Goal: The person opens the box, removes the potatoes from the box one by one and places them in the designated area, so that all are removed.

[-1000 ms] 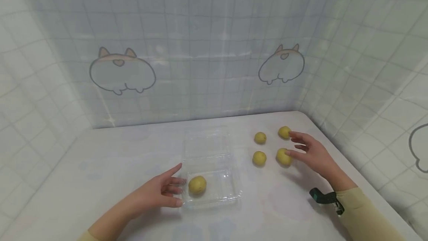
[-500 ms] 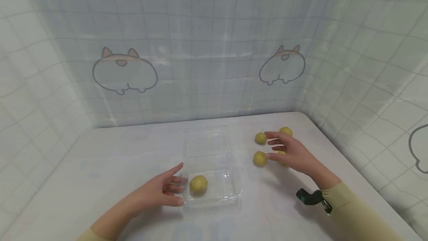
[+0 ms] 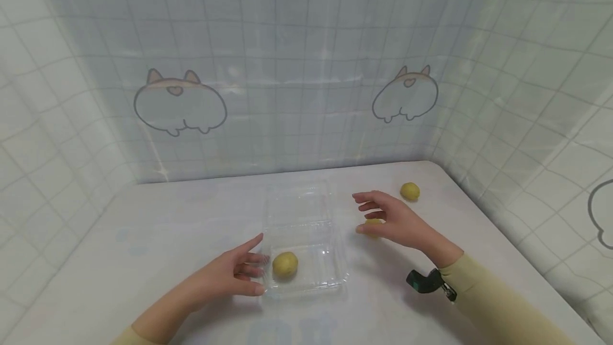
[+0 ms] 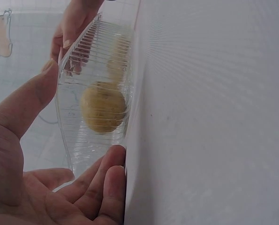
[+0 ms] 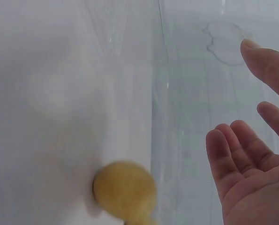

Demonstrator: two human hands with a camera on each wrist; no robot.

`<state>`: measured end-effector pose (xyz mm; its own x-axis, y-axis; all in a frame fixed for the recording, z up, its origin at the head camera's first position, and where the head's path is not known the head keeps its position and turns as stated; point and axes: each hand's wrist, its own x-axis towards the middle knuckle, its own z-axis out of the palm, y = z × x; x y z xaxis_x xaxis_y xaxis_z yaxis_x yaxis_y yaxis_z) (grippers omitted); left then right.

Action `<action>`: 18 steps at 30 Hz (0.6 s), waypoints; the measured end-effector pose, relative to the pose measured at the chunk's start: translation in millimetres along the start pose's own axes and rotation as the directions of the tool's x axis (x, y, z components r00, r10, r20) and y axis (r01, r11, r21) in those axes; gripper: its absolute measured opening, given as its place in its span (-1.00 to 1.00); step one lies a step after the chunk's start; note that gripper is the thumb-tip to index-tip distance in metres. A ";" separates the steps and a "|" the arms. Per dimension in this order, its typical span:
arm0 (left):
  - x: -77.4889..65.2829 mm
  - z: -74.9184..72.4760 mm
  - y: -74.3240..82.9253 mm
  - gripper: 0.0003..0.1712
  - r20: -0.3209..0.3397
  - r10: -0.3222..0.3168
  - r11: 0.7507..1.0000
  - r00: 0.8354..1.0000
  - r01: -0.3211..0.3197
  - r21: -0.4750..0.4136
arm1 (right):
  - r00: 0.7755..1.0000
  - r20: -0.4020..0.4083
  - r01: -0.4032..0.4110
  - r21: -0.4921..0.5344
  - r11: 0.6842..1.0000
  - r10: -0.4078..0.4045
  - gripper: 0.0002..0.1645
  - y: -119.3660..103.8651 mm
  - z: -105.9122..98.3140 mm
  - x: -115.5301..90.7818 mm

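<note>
A clear plastic clamshell box (image 3: 306,281) stands with its lid laid back, and one lemon (image 3: 285,265) sits inside at the left. My left hand (image 3: 230,277) is at the box's left side, thumb and fingers spread along the wall; the left wrist view shows that lemon (image 4: 103,108) through the ribbed plastic. Over the lemons on the right, my right hand (image 3: 395,221) hovers with nothing in its fingers. One lemon (image 3: 373,221) peeks out between its thumb and fingers, and others are hidden behind it. In the right wrist view a lemon (image 5: 125,190) lies below the relaxed fingers (image 5: 221,154).
Another lemon (image 3: 410,191) lies at the back right of the white table (image 3: 191,217). Grid-patterned curtains (image 3: 297,95) with cartoon drawings close off the back and sides. A dark wrist strap mount (image 3: 426,281) juts from the right sleeve.
My right hand has moved left across the lemons, from the right-hand pair to past the left-hand pair. The left hand, the box and the lemon inside have stayed in place.
</note>
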<state>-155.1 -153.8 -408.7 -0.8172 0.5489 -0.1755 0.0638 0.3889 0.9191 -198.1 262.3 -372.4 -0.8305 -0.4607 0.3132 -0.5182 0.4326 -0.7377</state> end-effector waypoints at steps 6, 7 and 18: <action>-1.3 0.7 -0.9 0.21 -0.003 0.012 1.000 1.000 -0.012 0.005 | 0.999 0.050 0.020 0.049 0.999 -0.023 -0.20 -8.4 14.8 10.0; -1.6 1.0 -0.9 0.21 -0.005 0.010 1.000 1.000 -0.010 0.008 | 0.998 0.059 0.020 0.050 0.999 -0.023 -0.20 -9.3 17.0 11.9; -1.9 1.3 -2.0 0.22 -0.019 -0.014 0.999 1.000 0.015 0.032 | 0.984 0.173 0.016 0.105 0.994 -0.034 -0.22 -21.1 39.8 28.2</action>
<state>-152.9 -154.6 -410.6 -0.8285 0.5295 -0.1820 0.0702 0.4207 0.9045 -202.5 209.3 -371.8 -0.7647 -0.6020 0.2300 -0.5070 0.3418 -0.7913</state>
